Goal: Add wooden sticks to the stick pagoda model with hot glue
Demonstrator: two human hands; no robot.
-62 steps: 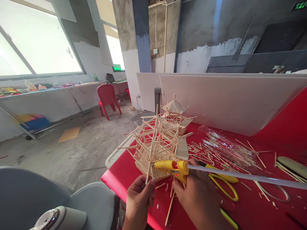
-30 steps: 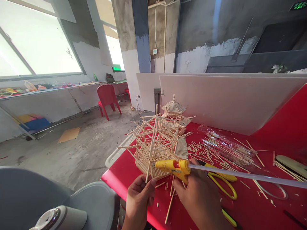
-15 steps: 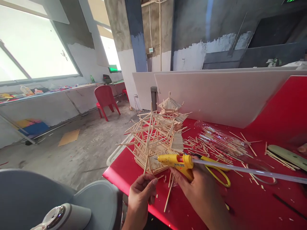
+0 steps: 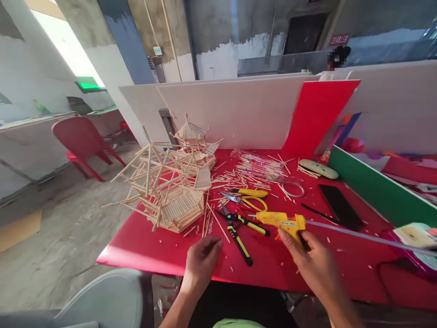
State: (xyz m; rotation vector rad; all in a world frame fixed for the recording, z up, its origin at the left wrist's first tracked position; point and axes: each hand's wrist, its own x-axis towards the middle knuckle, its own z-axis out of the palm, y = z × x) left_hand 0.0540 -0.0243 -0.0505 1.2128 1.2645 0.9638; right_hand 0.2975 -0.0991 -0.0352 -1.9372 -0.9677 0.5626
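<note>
My right hand point(image 4: 312, 255) is wrapped round the handle of a yellow hot glue gun point(image 4: 282, 219), its nozzle pointing left above the pliers and cutters. A long clear glue stick point(image 4: 348, 231) runs out of its back. My left hand point(image 4: 203, 260) hovers over the table's front edge with curled fingers; whatever they may hold is hidden. Beyond it stands a pavilion model of thin wooden sticks point(image 4: 164, 182), its upper frame open. Behind that is a smaller roofed stick pavilion point(image 4: 191, 132). Black-and-yellow cutters point(image 4: 239, 237) lie between my hands.
Yellow-handled scissors point(image 4: 254, 203), pliers point(image 4: 256, 193), loose sticks and a plastic bag of sticks point(image 4: 261, 166) lie on the red table point(image 4: 136, 250). A phone point(image 4: 339, 207) and green board point(image 4: 372, 187) are at right. Grey chair point(image 4: 105, 296) stands front left; a person point(image 4: 336, 61) is far behind.
The view has swung right. My left hand has come away from the pavilion's base, and my right hand has carried the glue gun back and right, off the model.
</note>
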